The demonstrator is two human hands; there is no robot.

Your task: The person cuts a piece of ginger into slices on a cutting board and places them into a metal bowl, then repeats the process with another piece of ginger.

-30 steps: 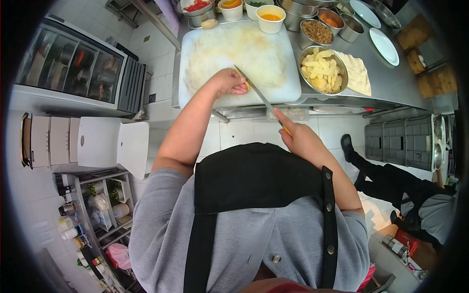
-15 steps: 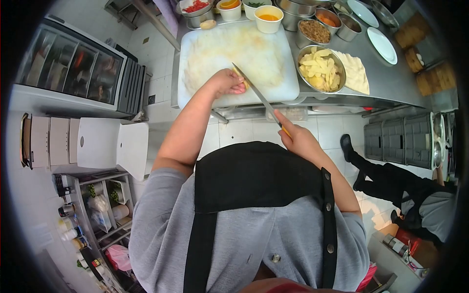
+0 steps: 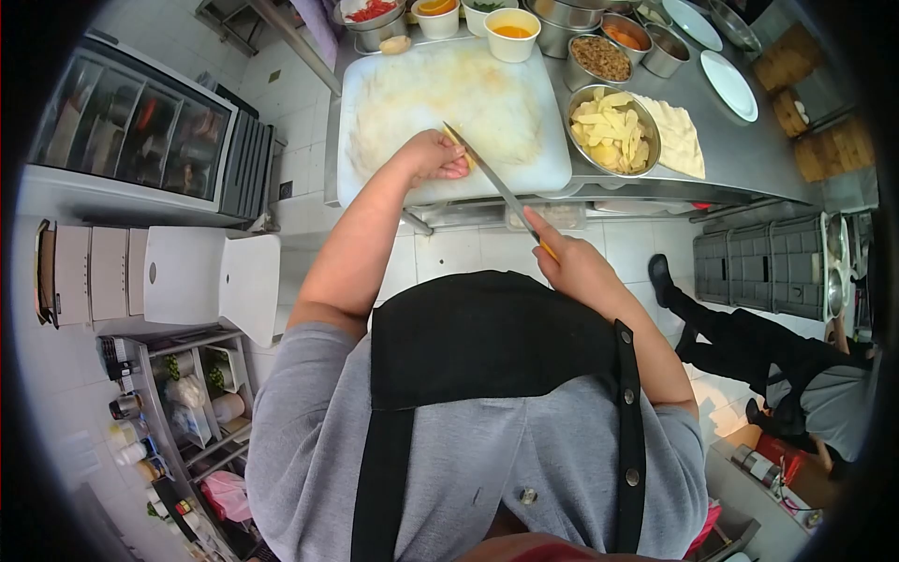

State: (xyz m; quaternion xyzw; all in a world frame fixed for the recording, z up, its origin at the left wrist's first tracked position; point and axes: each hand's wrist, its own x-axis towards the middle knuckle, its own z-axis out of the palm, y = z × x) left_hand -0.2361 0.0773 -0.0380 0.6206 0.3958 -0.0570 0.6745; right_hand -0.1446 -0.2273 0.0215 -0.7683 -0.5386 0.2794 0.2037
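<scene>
My right hand point(image 3: 576, 258) grips a long-bladed kitchen knife point(image 3: 498, 180) by its yellow handle. The blade slants up and left, its tip over the white cutting board point(image 3: 375, 112). My left hand point(image 3: 434, 157) is closed at the board's near edge, fingers bent around a small yellow piece point(image 3: 468, 161), mostly hidden. The blade lies right against that piece, beside my left fingertips. To the right of the board, a metal bowl point(image 3: 571, 140) holds pale yellow slices point(image 3: 611, 126). A tan lump point(image 3: 396, 45) rests at the board's far edge.
A folded cream cloth point(image 3: 676, 136) lies beside the bowl. Behind the board stand a tub of orange liquid point(image 3: 512, 33), a pot of brown mince point(image 3: 601, 58) and other containers. White plates point(image 3: 729, 84) lie further right. A person in dark trousers point(image 3: 730, 342) is at the right.
The view has shifted very slightly. Both hands, the knife and the yellow piece keep nearly the same positions; the person at the right has moved an arm a little.
</scene>
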